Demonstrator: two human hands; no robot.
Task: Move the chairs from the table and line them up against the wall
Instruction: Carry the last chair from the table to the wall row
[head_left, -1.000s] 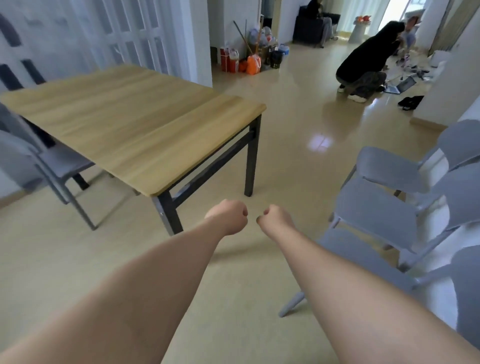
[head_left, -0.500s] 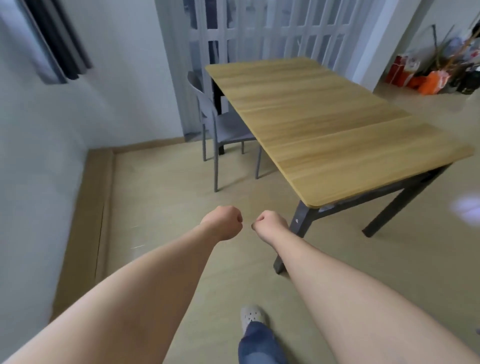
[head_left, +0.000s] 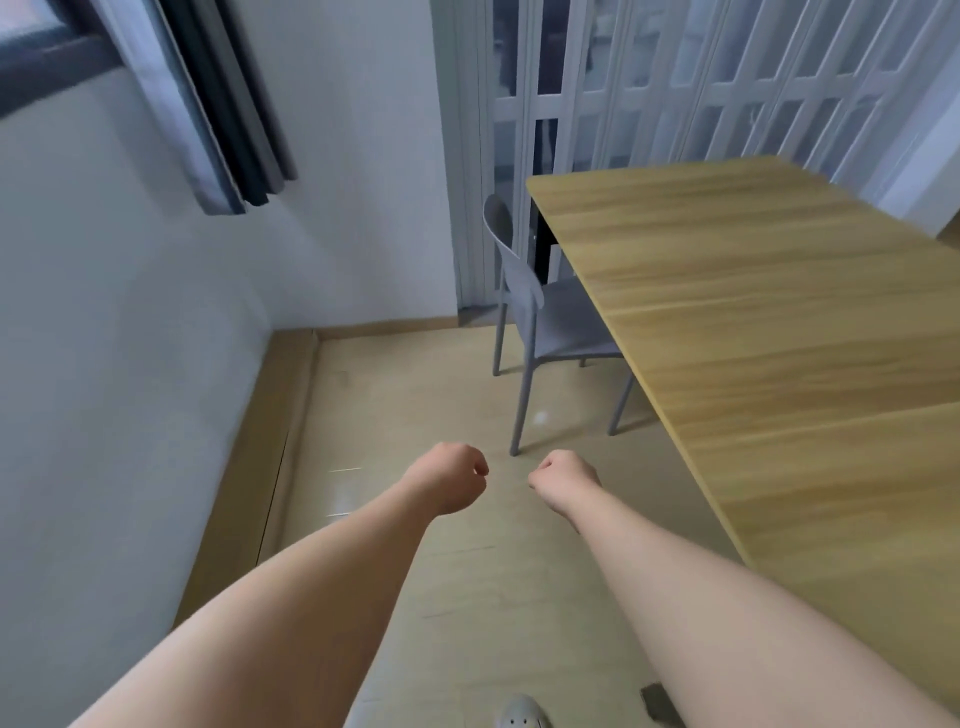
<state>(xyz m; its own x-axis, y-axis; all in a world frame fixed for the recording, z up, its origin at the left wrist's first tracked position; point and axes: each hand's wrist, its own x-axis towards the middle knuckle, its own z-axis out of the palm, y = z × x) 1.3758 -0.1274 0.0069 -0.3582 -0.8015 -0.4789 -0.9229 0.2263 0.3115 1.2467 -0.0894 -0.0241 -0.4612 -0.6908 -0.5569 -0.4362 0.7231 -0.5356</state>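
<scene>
Grey chair (head_left: 550, 322) tucked at wooden table (head_left: 769, 332), left hand (head_left: 449, 478) and right hand (head_left: 563, 480) empty, fingers curled into fists

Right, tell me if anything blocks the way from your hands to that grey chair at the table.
Nothing visible does. Both hands, left and right, are closed into fists and empty, held over bare floor. The grey chair stands ahead, its seat tucked under the wooden table, its back facing the open floor.

Pale floor carries a table and one chair.
The wood-topped table (head_left: 779, 322) fills the 2 o'clock side of the beige floor (head_left: 415, 415); a grey chair (head_left: 550, 317) stands tucked against its edge at 12 o'clock.
</scene>
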